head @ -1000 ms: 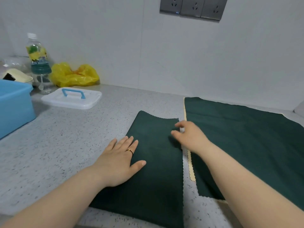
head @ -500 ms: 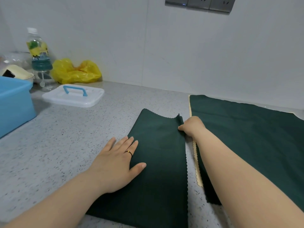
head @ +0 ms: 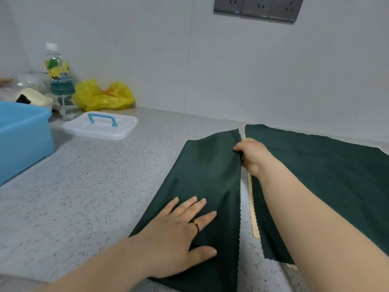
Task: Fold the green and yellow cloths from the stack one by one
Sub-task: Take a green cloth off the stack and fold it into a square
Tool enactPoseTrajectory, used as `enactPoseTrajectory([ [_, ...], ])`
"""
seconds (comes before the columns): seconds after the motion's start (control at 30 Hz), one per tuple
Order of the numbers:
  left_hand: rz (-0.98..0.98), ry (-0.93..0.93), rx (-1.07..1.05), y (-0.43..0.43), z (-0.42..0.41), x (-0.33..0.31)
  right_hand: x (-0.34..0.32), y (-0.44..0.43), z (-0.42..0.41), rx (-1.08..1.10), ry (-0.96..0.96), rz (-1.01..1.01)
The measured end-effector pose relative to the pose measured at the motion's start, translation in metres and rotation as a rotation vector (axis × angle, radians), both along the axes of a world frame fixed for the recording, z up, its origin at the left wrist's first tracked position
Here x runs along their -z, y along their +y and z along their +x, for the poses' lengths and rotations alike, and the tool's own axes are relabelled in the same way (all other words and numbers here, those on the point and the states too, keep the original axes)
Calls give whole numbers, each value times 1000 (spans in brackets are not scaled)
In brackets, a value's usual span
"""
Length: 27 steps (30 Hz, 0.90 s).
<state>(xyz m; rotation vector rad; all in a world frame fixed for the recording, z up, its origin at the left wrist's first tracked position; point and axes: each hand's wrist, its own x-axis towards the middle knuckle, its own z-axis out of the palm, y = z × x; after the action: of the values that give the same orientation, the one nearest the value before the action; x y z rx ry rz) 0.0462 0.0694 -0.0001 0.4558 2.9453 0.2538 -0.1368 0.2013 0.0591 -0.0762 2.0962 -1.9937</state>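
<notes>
One folded green cloth [head: 210, 169] lies on the worktop [head: 94, 186] beside the stack [head: 326, 175]: the left hand [head: 179, 230] presses its near end, flat with fingers [head: 188, 205] spread; the right hand [head: 250, 154] pinches its far right edge.

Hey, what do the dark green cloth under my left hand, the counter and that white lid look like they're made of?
The dark green cloth looks like thin matte fabric, maybe microfibre: it creases softly and has zigzag-cut edges. The counter looks like smooth grey stone or composite, going by the fine dark speckles. The white lid is probably moulded plastic, with rounded edges and a slight gloss.
</notes>
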Motion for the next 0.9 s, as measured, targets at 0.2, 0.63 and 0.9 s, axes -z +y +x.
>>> enactPoseTrajectory([
  [0.2, -22, 42, -11, -5, -18, 0, -29, 10, 20, -197, 121, -236],
  [0.63, 177, 331, -430, -44, 11, -3, 5, 25, 124, -691, 537, 284],
  [0.9, 723, 356, -555, -58, 5, -11, 30, 42, 135, -616, 670, 445],
])
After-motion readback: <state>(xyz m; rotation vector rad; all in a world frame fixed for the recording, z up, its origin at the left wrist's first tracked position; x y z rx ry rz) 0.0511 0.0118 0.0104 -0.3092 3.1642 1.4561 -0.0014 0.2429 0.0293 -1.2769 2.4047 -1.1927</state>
